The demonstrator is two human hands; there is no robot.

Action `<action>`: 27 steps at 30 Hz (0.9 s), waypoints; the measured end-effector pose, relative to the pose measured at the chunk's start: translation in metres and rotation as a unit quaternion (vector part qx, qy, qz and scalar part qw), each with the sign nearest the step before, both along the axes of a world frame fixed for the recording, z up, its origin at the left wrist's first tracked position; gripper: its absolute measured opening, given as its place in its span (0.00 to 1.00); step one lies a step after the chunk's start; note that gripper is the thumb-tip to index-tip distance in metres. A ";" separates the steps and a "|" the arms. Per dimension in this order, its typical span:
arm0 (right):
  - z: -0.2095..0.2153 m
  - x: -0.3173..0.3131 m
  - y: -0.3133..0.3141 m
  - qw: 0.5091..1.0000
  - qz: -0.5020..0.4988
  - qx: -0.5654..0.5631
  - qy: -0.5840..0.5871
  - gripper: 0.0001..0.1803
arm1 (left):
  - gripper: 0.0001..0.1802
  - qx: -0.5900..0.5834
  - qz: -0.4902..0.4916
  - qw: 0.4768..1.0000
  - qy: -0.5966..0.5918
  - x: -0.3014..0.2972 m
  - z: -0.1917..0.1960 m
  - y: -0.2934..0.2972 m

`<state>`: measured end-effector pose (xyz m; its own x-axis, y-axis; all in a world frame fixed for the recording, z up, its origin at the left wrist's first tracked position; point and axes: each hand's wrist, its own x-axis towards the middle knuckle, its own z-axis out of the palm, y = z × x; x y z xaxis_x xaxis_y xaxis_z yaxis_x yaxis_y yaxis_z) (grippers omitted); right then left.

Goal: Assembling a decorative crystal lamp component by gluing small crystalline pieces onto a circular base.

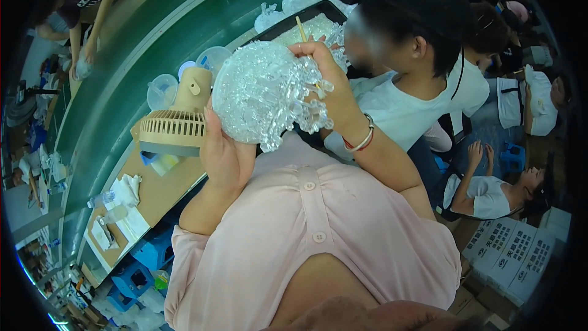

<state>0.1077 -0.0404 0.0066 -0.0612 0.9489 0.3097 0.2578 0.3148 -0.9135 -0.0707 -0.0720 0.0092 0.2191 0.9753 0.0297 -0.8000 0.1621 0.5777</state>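
Note:
A round, clear ornament (254,95) is in front of my chest, covered in glittering crystal-like pieces, with a spiky crown-like edge of clear shapes at its right. My left hand (229,156) grips it from the lower left, thumb up along its rim. At the upper right of the ornament is my right hand (327,64), its fingers closed round a thin yellowish stick (301,29). The stick's lower end is hidden by the hand and the clear shapes. A bracelet circles my right wrist.
A beige fan (177,113) stands close left of the ornament, near clear plastic cups (162,91). Beyond runs a green conveyor belt (131,83). A black tray (324,9) of clear bits lies ahead. A co-worker (410,86) in white sits close at my right.

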 end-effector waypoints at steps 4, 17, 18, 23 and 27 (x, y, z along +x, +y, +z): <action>-0.010 0.000 0.007 1.000 -0.001 0.005 0.020 0.24 | 0.29 -0.006 0.015 0.999 0.030 0.006 -0.001 0.004; 0.006 0.005 -0.011 0.797 0.188 -0.347 0.458 0.19 | 0.22 0.081 0.105 0.972 0.194 -0.019 -0.023 0.019; 0.007 0.003 -0.014 0.789 0.165 -0.349 0.478 0.17 | 0.24 0.164 0.131 0.915 0.345 -0.019 -0.017 0.017; 0.025 -0.002 -0.025 0.785 0.149 -0.329 0.504 0.16 | 0.32 0.025 0.117 0.983 0.142 -0.008 -0.014 0.019; 0.025 -0.003 -0.027 0.783 0.162 -0.333 0.500 0.15 | 0.33 0.142 0.033 0.987 0.062 -0.022 -0.034 0.019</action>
<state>0.1051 -0.0672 0.0320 -0.3750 0.9050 -0.2008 -0.6852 -0.4165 -0.5974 -0.0926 -0.0525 -0.0245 0.1737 0.9436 0.2820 -0.7237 -0.0719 0.6864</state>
